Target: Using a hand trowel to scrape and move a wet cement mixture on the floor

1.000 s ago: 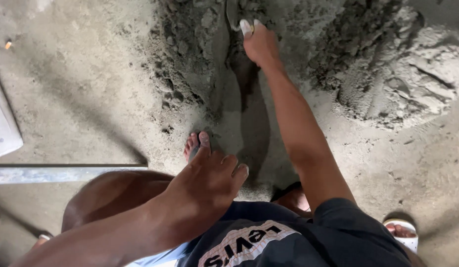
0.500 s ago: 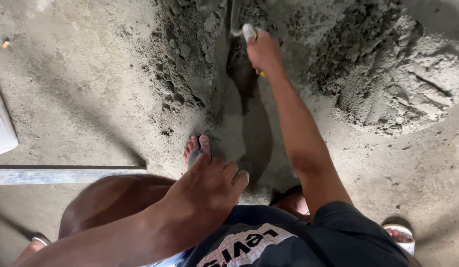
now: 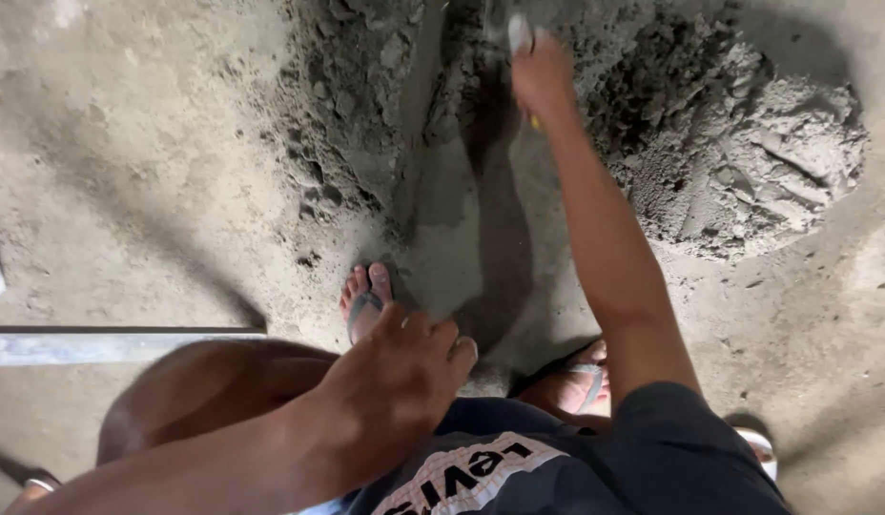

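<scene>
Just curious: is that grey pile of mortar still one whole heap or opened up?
Opened up: a smooth trench splits the mortar pile, where the right hand works a tool.

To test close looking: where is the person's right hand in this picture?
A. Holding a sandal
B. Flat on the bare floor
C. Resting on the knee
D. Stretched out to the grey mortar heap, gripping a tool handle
D: the right hand is stretched out at the mortar heap, closed on a tool handle; the left hand rests near the knee.
</scene>
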